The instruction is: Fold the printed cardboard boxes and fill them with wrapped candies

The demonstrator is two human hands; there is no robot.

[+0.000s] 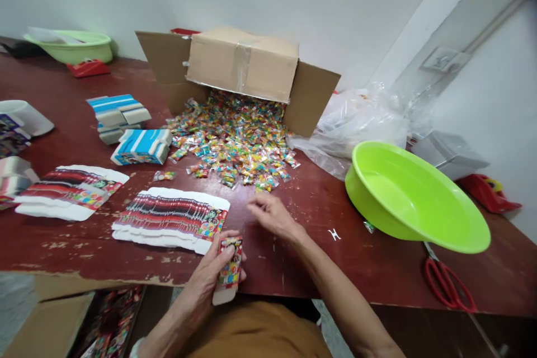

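Note:
My left hand [210,274] is closed round a small red printed carton [229,268], held upright at the table's near edge. My right hand [272,213] hovers low over the red table [293,268], fingers loosely curled, holding nothing that I can see, a little short of the heap of small colourful candy packets [232,140]. The heap spills from a cardboard box [241,64] lying on its side. Beside my left hand lies a fanned stack of flat red cartons [172,218].
A second fan of flat red cartons [71,190] lies at the left, with blue-and-white cartons [142,145] behind. A lime green basin [415,196] sits at the right, red scissors [447,282] near it, and clear plastic bags [356,123] behind.

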